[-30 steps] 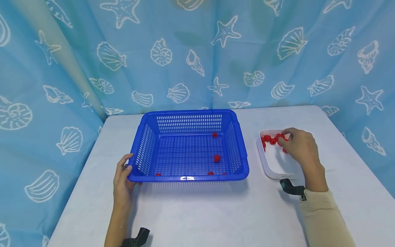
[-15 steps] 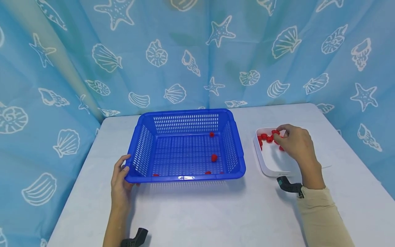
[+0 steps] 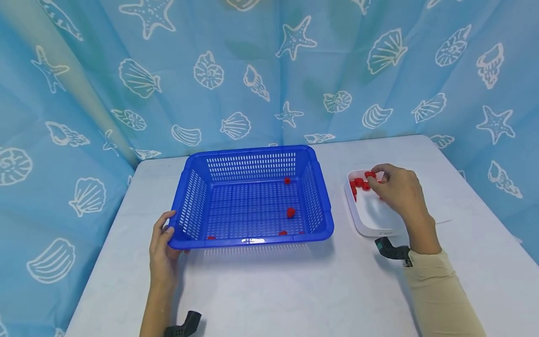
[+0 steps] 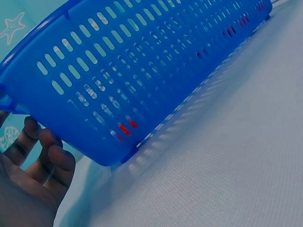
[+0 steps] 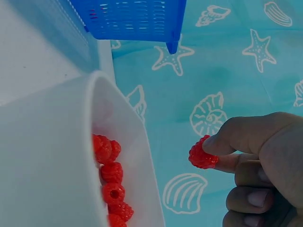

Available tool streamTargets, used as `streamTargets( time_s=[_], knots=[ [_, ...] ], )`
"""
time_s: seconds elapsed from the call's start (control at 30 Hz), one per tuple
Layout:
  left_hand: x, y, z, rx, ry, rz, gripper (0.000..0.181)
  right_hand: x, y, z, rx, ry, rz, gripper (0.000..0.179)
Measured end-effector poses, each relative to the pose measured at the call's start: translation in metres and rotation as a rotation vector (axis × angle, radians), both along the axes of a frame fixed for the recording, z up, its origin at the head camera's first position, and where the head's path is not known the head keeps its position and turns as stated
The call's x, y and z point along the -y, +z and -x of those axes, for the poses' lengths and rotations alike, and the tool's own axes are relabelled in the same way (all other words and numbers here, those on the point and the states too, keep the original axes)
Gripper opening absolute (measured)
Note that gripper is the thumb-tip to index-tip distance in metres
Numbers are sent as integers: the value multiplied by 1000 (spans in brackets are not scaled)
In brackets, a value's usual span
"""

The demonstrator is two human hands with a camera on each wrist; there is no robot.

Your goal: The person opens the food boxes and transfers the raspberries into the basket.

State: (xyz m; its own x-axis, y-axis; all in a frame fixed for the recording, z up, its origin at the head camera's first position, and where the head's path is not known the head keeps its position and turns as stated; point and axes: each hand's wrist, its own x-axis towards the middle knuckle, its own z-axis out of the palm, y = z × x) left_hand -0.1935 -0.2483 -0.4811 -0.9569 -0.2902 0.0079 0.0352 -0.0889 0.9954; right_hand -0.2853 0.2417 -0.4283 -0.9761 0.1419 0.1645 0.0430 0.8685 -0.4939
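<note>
The red raspberry [image 5: 202,152], at the right of the head view, is pinched between thumb and fingertip of the right hand [image 3: 399,189] above the far part of the white box [image 3: 375,231]; a light, even pinch probably suits it, as a hard squeeze might make it slip. Keeping it high over the box wall should avoid knocking it or stirring the other raspberries [image 5: 113,193] below. Left of centre, the blue basket [image 3: 210,243] is gripped at its lower-left corner by the left hand's [image 3: 163,252] fingers, best kept steady on the surface [image 3: 269,290].
</note>
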Motion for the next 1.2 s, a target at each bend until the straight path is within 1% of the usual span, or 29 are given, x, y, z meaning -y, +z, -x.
streamTargets(
  time_s=[0.07, 0.23, 0.5, 0.57, 0.77, 0.83, 1.0, 1.2],
  knots=[
    [0, 0, -1, 4, 2, 0, 41, 3, -1, -1, 13, 6, 8, 41],
    [-1, 1, -1, 7, 8, 17, 40, 7, -2, -1, 12, 34, 6, 41],
    [-3, 3, -1, -2, 11, 10, 40, 11, 2, 0, -37, 63, 1, 37],
    [-2, 3, -1, -8, 7, 6, 40, 13, 1, 0, -49, 71, 1, 36],
    [-1, 3, -2, -4, -5, 15, 39, 18, -6, -2, -34, 88, 1, 37],
    [0, 4, -1, 3, -4, 31, 39, 19, -6, -1, -56, 96, -2, 36],
    [1, 4, 1, 1, -1, 30, 40, 21, -1, -1, -122, 114, 13, 32],
    [-2, 2, -3, -8, -5, 20, 40, 23, -1, -3, -137, 142, 36, 30]
  ],
)
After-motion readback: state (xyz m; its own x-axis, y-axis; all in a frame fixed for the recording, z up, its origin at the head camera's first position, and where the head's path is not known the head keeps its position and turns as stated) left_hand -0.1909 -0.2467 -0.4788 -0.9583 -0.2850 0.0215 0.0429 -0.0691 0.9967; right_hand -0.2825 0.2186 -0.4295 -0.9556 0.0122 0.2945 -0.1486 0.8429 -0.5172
